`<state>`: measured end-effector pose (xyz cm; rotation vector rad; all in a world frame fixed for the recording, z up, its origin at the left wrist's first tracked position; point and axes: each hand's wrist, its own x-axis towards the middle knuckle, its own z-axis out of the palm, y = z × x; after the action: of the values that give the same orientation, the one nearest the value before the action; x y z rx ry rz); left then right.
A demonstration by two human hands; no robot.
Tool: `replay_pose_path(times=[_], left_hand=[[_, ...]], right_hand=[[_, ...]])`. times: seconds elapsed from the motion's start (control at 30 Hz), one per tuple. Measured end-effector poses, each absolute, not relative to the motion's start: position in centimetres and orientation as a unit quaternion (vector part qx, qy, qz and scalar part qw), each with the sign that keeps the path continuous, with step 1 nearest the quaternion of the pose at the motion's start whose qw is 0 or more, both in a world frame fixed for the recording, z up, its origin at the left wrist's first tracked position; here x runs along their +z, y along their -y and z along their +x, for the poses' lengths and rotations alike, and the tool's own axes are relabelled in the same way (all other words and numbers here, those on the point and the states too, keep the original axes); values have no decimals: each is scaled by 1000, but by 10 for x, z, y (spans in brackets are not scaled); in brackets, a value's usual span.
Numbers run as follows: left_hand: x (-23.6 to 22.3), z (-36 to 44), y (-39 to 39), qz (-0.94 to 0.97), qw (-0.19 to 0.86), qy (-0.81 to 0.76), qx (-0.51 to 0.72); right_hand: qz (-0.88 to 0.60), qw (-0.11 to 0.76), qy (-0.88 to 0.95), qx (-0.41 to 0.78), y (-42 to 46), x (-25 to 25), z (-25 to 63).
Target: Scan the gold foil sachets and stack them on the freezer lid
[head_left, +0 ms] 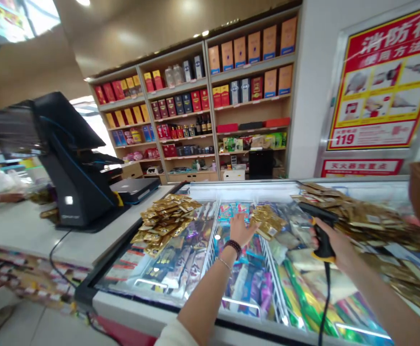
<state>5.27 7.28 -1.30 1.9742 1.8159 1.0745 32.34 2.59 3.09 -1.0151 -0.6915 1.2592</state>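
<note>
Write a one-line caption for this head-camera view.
Right hand grips a barcode scanner; left hand reaches toward gold sachets on a shop freezer.

Before us stands a chest freezer (130, 307), with our hands over its glass lid and the counter (22, 230) along its left side. On the counter, beside the freezer's far left corner, sits a point-of-sale terminal (69, 163), and another person's hand (11, 197) lies beyond it at the far left. Sachets (164, 223) are heaped on the lid at left, a smaller clump (265, 221) lies just beside our left hand (240, 230), and a broad spill (361, 221) spreads at right, beyond our right hand (339, 245), which grips a barcode scanner (324, 245). Behind the freezer stand wall shelves (210, 96) of boxes, with a fire-hydrant poster (386, 81) on the wall to their right.
</note>
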Motion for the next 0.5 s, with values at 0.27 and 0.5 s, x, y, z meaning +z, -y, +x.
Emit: replay_pose_path(times=[0.27,0.5], left_hand=[[-23,93,-72,669,115,-672,297],[-39,74,-89,615,235,-593,465]], right_hand=[[-465,625,277,562,-34,20,327],[-471,615,315,549,-36,17,327]])
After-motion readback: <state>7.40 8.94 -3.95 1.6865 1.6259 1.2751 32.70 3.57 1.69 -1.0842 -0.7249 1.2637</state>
